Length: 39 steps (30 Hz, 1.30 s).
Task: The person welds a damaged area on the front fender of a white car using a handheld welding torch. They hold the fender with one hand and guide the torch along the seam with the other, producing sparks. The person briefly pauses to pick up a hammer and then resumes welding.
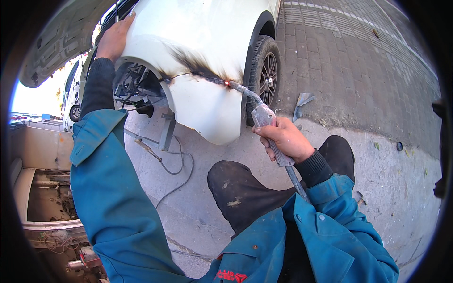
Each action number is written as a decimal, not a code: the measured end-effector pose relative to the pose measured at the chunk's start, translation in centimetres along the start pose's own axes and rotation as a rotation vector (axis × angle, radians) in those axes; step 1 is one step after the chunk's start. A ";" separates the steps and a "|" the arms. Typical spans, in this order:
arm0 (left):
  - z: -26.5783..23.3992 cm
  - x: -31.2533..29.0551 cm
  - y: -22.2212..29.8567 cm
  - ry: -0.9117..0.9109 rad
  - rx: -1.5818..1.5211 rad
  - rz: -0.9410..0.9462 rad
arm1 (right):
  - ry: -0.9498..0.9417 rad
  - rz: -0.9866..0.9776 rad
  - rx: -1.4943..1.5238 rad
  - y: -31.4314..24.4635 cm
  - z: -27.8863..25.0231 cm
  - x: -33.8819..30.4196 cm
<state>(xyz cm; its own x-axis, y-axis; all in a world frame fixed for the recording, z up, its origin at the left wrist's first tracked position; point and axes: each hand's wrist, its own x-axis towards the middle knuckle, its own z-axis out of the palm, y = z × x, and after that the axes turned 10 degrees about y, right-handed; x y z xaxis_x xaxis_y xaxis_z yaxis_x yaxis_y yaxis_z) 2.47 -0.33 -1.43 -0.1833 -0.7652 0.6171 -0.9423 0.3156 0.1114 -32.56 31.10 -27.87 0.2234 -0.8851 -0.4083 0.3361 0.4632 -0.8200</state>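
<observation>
A white car body panel (203,37) fills the upper middle, with a dark scorched seam (205,74) running across it. My right hand (289,139) is wrapped round the handle of a welding torch (264,117), whose bent neck reaches up and left to the panel. At the torch tip, a small orange spot (227,83) glows at the right end of the seam. My left hand (116,38) grips the panel's upper left edge; some of its fingers are hidden there. Below the seam, the panel's lower edge shows a little rust.
A tyred wheel (266,70) stands right of the panel. An opening with wiring (137,82) shows at its left, near a metal stand (167,132). A cable (188,165) loops over the concrete. A bent metal scrap (301,104) lies beside the paving. Discarded parts (52,203) are at left.
</observation>
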 end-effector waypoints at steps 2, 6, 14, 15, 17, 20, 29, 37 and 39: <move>0.1 0.2 -0.1 -0.013 -0.010 -0.036 | -0.003 0.004 0.001 0.0 0.0 0.0; 0.1 0.2 -0.2 -0.034 -0.008 -0.062 | 0.005 0.016 -0.014 -0.1 0.0 -0.1; 0.2 0.0 -0.2 -0.022 0.029 0.010 | -0.008 0.008 -0.002 -0.2 0.0 -0.2; 0.2 0.1 -0.3 -0.020 0.027 -0.005 | -0.007 0.009 0.003 -0.2 0.0 -0.2; 0.3 0.4 -0.5 -0.031 0.026 -0.048 | 0.000 0.007 -0.009 -0.2 0.0 -0.2; 0.3 0.6 -0.8 -0.038 0.029 -0.054 | 0.004 0.004 -0.008 -0.2 0.0 -0.2; 0.2 0.2 -0.4 -0.015 0.004 -0.001 | 0.013 0.003 -0.022 -0.2 0.0 -0.1; 0.2 0.2 -0.4 -0.008 -0.015 -0.046 | 0.012 -0.012 -0.001 -0.1 -0.3 0.0; 0.2 0.2 -0.7 -0.007 -0.033 -0.055 | 0.018 -0.016 0.014 -0.1 -0.5 0.1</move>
<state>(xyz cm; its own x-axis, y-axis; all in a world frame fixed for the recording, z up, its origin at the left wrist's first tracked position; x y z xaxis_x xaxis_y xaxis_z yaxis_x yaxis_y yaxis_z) 3.01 -0.82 -1.49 -0.1339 -0.7857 0.6040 -0.9411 0.2917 0.1708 -33.02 30.95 -27.98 0.2014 -0.8929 -0.4027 0.3527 0.4496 -0.8206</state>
